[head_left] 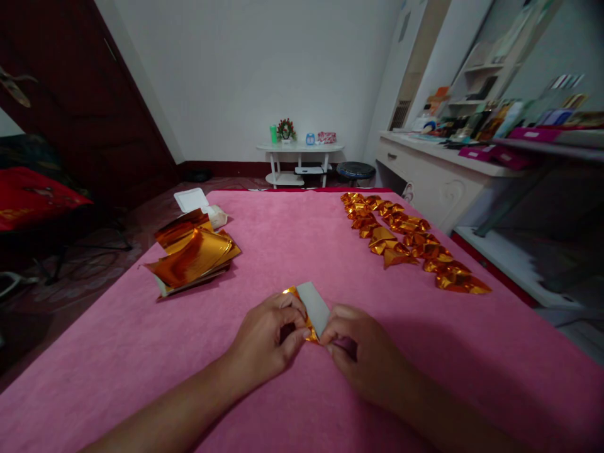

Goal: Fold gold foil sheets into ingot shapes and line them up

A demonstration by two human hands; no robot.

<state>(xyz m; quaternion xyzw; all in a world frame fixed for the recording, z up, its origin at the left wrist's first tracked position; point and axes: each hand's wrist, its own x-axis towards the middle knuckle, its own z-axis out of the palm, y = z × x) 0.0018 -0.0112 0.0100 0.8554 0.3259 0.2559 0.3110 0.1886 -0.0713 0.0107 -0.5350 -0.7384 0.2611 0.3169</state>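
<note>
A sheet of gold foil paper (313, 306) lies partly folded on the pink cloth in front of me, its pale grey back facing up and a strip of gold along its left side. My left hand (278, 330) has its fingers curled on the gold edge, thumb and fingertips pinching it. At the lower right corner of the sheet, my right hand (353, 343) pinches the paper between thumb and forefinger. Fingers hide part of the folded edge. Further off to the left rests a stack of flat gold foil sheets (198, 255).
Two rows of folded gold foil pieces (406, 239) run along the right side of the pink-covered table (283, 239). A white tray (191, 200) and a crumpled white packet (217, 216) sit behind the stack. Beyond stand a small white table (301, 148), a stool (356, 170) and a cluttered dresser (434, 157).
</note>
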